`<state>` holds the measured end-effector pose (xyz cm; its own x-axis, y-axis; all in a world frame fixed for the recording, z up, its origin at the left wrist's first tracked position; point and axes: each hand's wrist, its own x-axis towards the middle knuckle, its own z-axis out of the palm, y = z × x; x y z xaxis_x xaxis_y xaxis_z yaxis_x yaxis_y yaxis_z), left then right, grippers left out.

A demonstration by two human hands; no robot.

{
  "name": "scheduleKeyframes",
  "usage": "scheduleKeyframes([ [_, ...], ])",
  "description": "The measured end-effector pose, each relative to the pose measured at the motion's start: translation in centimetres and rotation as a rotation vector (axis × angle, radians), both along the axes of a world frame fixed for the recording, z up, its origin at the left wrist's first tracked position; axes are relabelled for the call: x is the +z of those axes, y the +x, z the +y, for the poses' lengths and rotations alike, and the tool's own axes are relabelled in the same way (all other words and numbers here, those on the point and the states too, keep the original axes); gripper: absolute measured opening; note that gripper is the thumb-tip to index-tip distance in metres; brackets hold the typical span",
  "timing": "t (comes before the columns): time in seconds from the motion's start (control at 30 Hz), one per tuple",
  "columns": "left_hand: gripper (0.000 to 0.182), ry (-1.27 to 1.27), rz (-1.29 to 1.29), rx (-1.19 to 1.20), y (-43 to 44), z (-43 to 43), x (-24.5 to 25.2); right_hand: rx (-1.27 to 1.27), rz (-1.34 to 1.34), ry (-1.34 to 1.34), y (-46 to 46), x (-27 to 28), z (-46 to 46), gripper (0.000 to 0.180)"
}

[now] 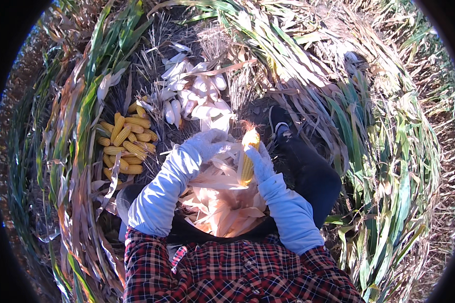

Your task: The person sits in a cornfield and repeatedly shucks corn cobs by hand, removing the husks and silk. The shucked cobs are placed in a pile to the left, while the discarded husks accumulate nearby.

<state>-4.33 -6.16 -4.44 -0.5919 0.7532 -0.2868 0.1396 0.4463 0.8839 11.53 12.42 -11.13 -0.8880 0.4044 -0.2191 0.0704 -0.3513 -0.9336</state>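
Observation:
My right hand point(262, 162), in a pale fabric glove, grips a yellow ear of corn point(247, 168) held upright, with reddish-brown silk at its top. My left hand point(211, 144), gloved too, is just left of the ear, its fingers at pale corn husk; whether they close on a piece is unclear. Loose dry husks point(225, 212) lie heaped between my legs, below both hands. To the left sits a pile of husked yellow corn ears point(127, 142). Ahead of my hands lies a pile of ears in whitish husks point(199, 89).
Cut corn stalks with green and dry leaves lie in long bundles at the left point(76, 151) and right point(398, 181), curving across the top. Dry stubble point(159, 38) covers the ground ahead. My bent right leg point(311, 174) and dark shoe point(280, 117) extend along the right side.

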Motion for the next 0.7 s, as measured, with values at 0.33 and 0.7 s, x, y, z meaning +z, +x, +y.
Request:
scheduleKeyframes([
  [0.33,0.035,0.351,-0.412,0.121,2.8,1.7,2.2,0.269,0.159,-0.035,0.5,1.4,-1.5,0.063],
  [0.7,0.024,0.211,-0.221,0.326,4.1,2.3,2.5,0.317,0.045,0.004,0.8,2.0,-1.9,0.074],
])
